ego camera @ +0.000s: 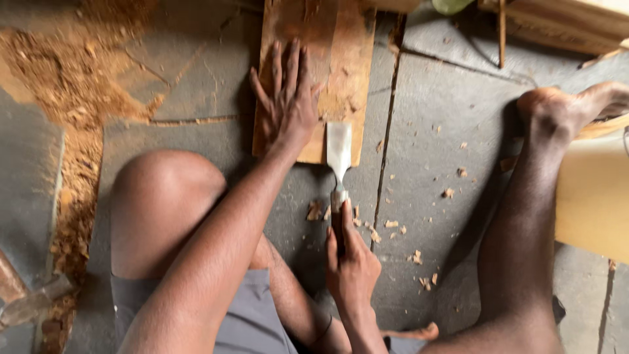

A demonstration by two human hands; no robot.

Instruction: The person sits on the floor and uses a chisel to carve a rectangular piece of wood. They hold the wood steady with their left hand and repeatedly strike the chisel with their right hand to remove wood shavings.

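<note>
The left forearm fills the lower middle of the view, running up from the bottom edge past a bent knee and grey shorts. At its end the left hand lies flat, fingers spread, palm down on a wooden board; it presses on the board and grips nothing. The board rests on the grey stone floor, running from the top edge down to its near end just above the knee.

The right hand is closed around the dark handle of a chisel, the index finger stretched along the handle toward the blade. The wide, flat metal blade points away from the body and its tip lies on the near right corner of the board, just beside the left wrist.

Small wood chips are scattered on the floor around the chisel handle and to its right. A long heap of sawdust spreads along the left side of the floor. The right leg stretches up the right side, its foot resting against a pale wooden block. More pale planks lie at the top right corner. A hammer-like tool lies at the lower left edge, partly cut off.
</note>
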